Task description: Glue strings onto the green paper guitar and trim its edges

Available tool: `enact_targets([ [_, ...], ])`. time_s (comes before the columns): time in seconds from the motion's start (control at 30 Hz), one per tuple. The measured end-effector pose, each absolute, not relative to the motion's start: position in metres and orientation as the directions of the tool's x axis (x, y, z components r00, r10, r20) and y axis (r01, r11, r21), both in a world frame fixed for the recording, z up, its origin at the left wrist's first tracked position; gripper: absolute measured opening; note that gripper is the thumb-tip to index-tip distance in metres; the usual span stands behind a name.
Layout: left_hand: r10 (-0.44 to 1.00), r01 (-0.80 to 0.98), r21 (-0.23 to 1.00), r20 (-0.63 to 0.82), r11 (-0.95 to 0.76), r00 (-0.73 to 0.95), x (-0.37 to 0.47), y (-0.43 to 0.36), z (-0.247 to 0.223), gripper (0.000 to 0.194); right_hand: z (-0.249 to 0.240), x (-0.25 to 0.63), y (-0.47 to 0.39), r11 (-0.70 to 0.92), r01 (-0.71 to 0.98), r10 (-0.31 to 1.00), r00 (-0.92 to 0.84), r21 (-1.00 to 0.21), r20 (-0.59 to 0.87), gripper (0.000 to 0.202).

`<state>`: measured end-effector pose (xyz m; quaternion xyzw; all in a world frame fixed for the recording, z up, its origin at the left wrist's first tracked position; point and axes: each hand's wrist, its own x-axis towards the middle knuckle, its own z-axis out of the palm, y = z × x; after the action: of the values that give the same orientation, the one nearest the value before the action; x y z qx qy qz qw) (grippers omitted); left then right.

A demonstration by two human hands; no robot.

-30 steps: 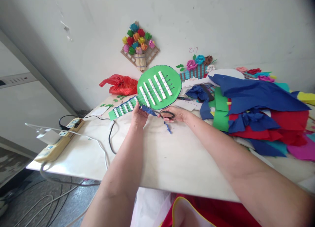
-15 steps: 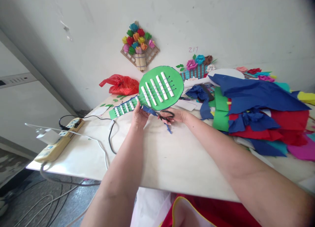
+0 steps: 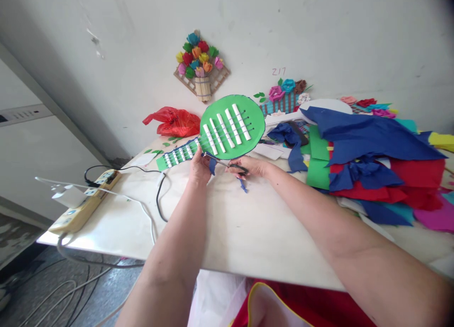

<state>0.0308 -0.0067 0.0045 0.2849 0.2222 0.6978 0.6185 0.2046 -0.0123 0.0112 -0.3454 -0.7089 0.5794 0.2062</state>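
Observation:
My left hand grips a green paper instrument where its neck meets the round body, thumb on top. White rolled strips and thin strings cross its green face, and blue paper shows along its edge. My right hand is closed round the black handles of scissors. Their blades point left, close to my left fingers under the instrument's lower edge. A blue paper flap hangs beside the blades. Below my right hand a small blue scrap is visible.
Blue, red and green paper is heaped on the right of the table. A red plastic bag lies behind the neck. At the left is a power strip with cables. Paper flowers hang on the wall.
The scissors have closed up and turned, their blades now lying along the lower edge. The blue flap hangs lower near my left fingers. The instrument has barely moved.

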Motion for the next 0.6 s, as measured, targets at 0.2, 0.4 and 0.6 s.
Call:
enact_targets([
  [0.2,0.988,-0.749,0.647,0.141,-0.142,-0.066,0.0293,-0.0058,0.0031,0.03,0.0124,0.2037,-0.0144,0.117,0.247,0.762,-0.644,-0.962,-0.072,0.015],
  [0.4,0.985,-0.761,0.633,0.164,-0.142,-0.047,0.0284,-0.0051,0.0029,0.037,0.0064,0.2046,-0.0097,0.12,0.211,0.77,-0.637,-0.97,-0.043,0.019],
  [0.6,0.987,-0.764,0.633,0.156,-0.124,-0.031,0.0279,-0.0038,0.0007,0.044,0.0058,0.2055,-0.0092,0.117,0.229,0.768,-0.638,-0.966,-0.058,0.023],
])
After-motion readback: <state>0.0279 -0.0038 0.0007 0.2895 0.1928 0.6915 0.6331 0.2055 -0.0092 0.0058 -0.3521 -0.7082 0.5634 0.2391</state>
